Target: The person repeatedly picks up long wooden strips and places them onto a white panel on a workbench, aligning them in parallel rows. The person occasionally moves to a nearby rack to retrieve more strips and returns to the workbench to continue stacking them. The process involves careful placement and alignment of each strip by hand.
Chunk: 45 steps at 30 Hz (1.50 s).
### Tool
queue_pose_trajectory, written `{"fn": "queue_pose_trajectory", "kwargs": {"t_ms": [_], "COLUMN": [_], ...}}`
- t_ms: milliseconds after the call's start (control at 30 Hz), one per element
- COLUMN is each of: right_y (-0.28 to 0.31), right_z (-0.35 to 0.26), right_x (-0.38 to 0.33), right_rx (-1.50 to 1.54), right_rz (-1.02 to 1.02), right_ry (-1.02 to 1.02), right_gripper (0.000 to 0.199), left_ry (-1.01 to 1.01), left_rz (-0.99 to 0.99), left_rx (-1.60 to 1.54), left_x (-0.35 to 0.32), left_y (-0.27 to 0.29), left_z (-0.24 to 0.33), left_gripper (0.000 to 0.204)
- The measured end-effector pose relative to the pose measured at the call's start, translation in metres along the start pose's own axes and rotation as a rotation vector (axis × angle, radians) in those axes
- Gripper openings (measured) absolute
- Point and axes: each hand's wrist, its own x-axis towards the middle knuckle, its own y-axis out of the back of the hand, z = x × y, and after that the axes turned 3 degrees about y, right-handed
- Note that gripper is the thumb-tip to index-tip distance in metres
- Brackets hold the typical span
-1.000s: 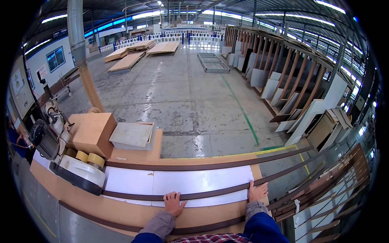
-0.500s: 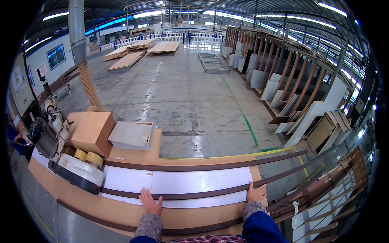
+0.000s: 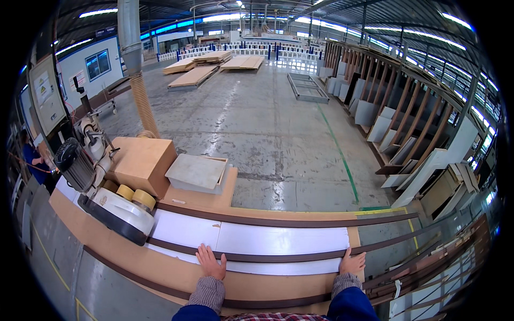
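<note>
A long white panel [image 3: 278, 239] with dark brown edge strips lies flat on a tan workbench [image 3: 160, 267] in front of me. My left hand [image 3: 211, 261] rests flat on the near white strip beside the middle brown strip [image 3: 257, 257], fingers spread. My right hand [image 3: 353, 263] presses on the right end of the same brown strip, near the panel's right edge. Neither hand grips anything. A feeder machine [image 3: 115, 206] with yellow rollers sits over the panel's left end.
A tan box [image 3: 140, 165] and a grey tray [image 3: 197, 172] stand behind the panel. A ribbed dust hose [image 3: 143, 104] rises at left. A person in blue [image 3: 33, 158] stands far left. Brown strips [image 3: 428, 267] pile at right; board racks [image 3: 396, 107] line the right wall.
My left hand has slid left along the panel, from close to the right hand to well apart from it. My right hand has stayed at the right end.
</note>
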Motion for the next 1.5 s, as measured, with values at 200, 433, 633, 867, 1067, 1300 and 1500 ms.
{"fn": "queue_pose_trajectory", "kwargs": {"t_ms": [200,433,633,867,1067,1300,1500], "right_y": [0.004,0.000,0.000,0.002,-0.006,-0.006,-0.002], "right_z": [-0.002,0.000,-0.001,-0.001,0.002,0.002,0.000], "right_x": [-0.001,0.000,0.000,0.000,0.001,0.002,0.000], "right_rx": [0.001,-0.015,0.019,-0.006,0.001,-0.006,-0.003], "right_rz": [-0.007,0.011,0.037,0.017,0.060,0.053,0.047], "right_ry": [-0.004,0.001,-0.006,-0.015,-0.006,-0.005,-0.005], "right_gripper": [0.081,0.081,0.080,0.079,0.079,0.078,0.078], "left_ry": [0.005,-0.015,-0.004,0.008,0.009,0.008,-0.010], "left_rz": [0.008,0.059,0.054,0.025,0.024,0.029,0.057], "left_rx": [0.000,0.004,0.003,0.007,0.008,0.018,0.012], "left_x": [-0.001,-0.001,0.000,0.001,0.001,0.001,0.000], "left_y": [-0.004,-0.005,-0.002,0.000,-0.001,-0.004,-0.003], "left_z": [-0.002,-0.002,0.001,0.002,0.000,-0.002,-0.001], "left_gripper": [0.066,0.063,0.062,0.063,0.062,0.062,0.060]}}
